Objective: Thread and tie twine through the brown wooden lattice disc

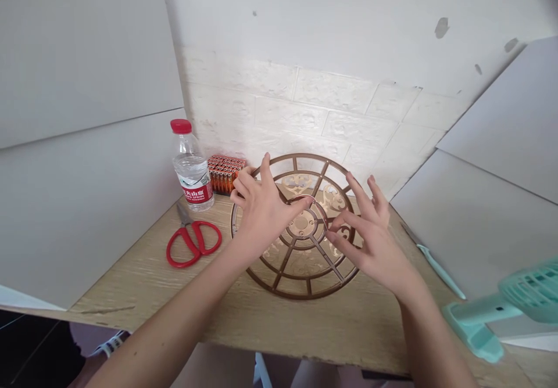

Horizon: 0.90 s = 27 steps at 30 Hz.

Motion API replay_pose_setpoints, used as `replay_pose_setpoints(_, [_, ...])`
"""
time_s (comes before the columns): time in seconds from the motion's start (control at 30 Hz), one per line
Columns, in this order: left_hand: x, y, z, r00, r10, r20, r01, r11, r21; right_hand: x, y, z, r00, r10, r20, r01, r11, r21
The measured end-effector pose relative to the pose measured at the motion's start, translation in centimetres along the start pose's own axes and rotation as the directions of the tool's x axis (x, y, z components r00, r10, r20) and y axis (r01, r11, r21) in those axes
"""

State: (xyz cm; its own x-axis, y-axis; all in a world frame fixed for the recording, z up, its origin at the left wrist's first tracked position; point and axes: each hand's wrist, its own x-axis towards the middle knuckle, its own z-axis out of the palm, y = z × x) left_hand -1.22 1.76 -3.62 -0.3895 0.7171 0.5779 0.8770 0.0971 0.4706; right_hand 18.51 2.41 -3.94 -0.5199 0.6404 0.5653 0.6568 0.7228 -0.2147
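A round brown spoked grille (300,277) with a gold patterned centre lies on the wooden desk (131,283). My left hand (264,216) spreads over its upper left part, with the fingers near the outer ring. My right hand (370,243) hovers over its right side, with the fingertips reaching in toward the hub. A thin, pale strand (321,214), perhaps wire, shows between the two hands near the centre. Whether either hand grips it is too small to tell. My hands hide much of the grille.
A water bottle with a red cap (192,170), a block of orange batteries (225,173) and red-handled scissors (194,244) stand to the left. A mint-green blade tool (440,272) and a mint-green fan (492,312) sit right. Grey boards (78,144) flank the white brick-pattern wall (296,109).
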Motion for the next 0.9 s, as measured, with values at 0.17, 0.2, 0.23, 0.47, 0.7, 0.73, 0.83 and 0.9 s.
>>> replay_pose_setpoints(0.17, [0.0,0.0,0.1,1.000,-0.002,-0.014,0.002,1.000,0.010,0.0,0.6,0.3,0.998,-0.017,0.053,0.018,1.000,-0.013])
replay_pose_setpoints(0.2, [0.0,0.1,0.1,1.000,-0.005,-0.012,0.005,1.000,0.013,0.0,0.7,0.3,0.999,-0.015,0.052,0.015,1.000,-0.005])
replay_pose_setpoints(0.23, [0.0,0.1,0.1,1.000,-0.007,-0.011,0.007,1.000,0.018,0.0,0.8,0.4,0.999,-0.007,0.045,0.007,1.000,0.003])
replay_pose_setpoints(0.47, [0.0,0.2,0.1,1.000,-0.004,-0.022,0.004,0.999,0.034,0.2,0.9,1.4,0.992,0.033,-0.119,-0.039,0.998,-0.053])
replay_pose_setpoints(0.7, [-0.1,0.2,0.2,0.999,0.010,-0.036,-0.008,0.999,0.039,0.4,0.4,2.5,0.986,-0.027,-0.162,-0.006,0.980,-0.200])
replay_pose_setpoints(0.73, [-0.1,0.2,0.2,0.999,0.010,-0.035,-0.008,0.999,0.037,0.4,0.3,2.6,0.986,-0.029,-0.164,-0.007,0.976,-0.216])
replay_pose_setpoints(0.83, [-0.2,0.2,0.1,0.999,0.010,-0.038,-0.009,0.999,0.040,0.4,0.2,2.8,0.986,-0.032,-0.165,-0.010,0.968,-0.249])
replay_pose_setpoints(0.9, [-0.2,0.2,0.2,0.999,0.015,-0.046,-0.013,0.999,0.043,0.4,0.0,2.9,0.986,-0.035,-0.166,-0.011,0.964,-0.266])
